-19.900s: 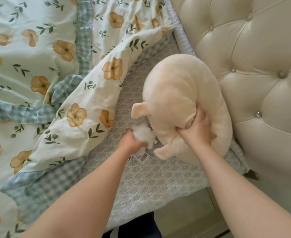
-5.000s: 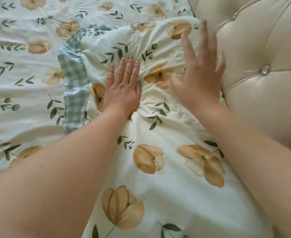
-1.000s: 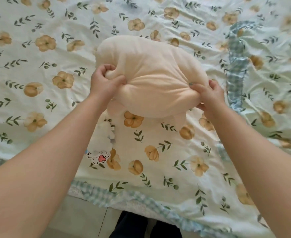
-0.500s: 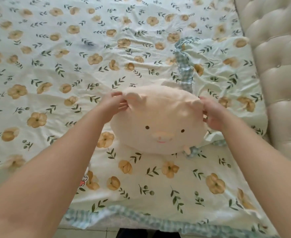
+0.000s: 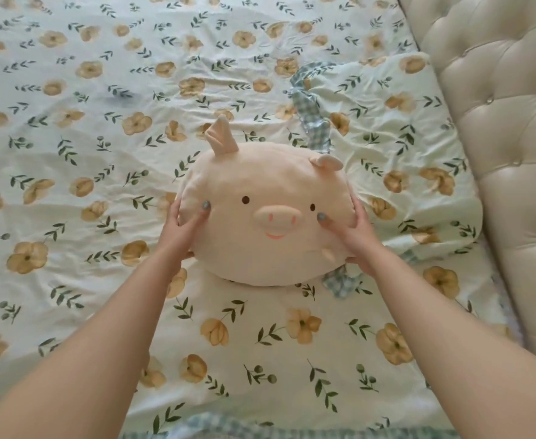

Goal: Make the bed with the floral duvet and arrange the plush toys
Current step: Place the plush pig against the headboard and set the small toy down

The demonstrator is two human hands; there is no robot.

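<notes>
A round cream plush pig (image 5: 260,191) rests on the floral duvet (image 5: 102,137), its face turned toward me, ears pointing away. My left hand (image 5: 182,228) grips its left side with the thumb on its cheek. On the opposite side my right hand (image 5: 350,236) holds it the same way. The duvet, pale with yellow flowers and green sprigs, is spread over the whole bed. A floral pillow (image 5: 396,134) with a checked frill lies behind the pig, to the right.
A cream tufted headboard (image 5: 507,128) runs along the right side. The duvet's blue checked border (image 5: 216,427) marks the bed's near edge at the bottom of the view.
My hands slid from the pig's ears down to its sides. The pig has settled lower on the duvet, facing me, and its ears now stand free.
</notes>
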